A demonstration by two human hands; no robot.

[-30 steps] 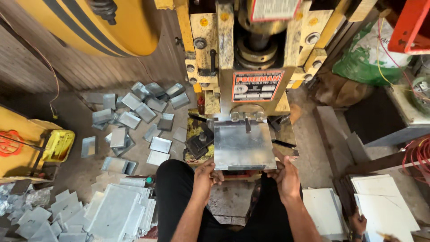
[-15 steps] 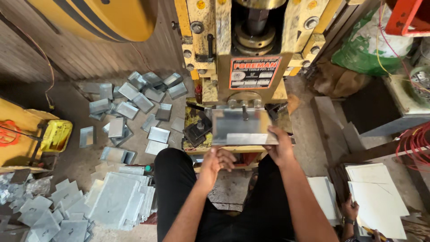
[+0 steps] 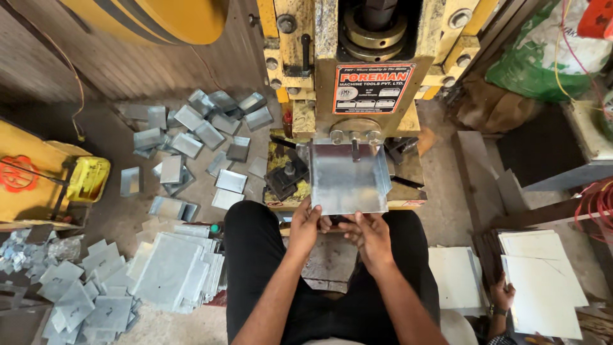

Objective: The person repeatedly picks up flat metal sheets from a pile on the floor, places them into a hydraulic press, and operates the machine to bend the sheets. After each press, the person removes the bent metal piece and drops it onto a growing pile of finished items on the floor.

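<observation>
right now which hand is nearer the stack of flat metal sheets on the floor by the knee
Left. The left hand grips the near edge of the bent metal sheet on the side towards the stack of flat sheets; the right hand is farther from it.

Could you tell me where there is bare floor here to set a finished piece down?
Bare floor lies right of the press, before the grey boards. Left of the metal sheet both hands hold, bent pieces and flat blanks crowd the floor.
</observation>
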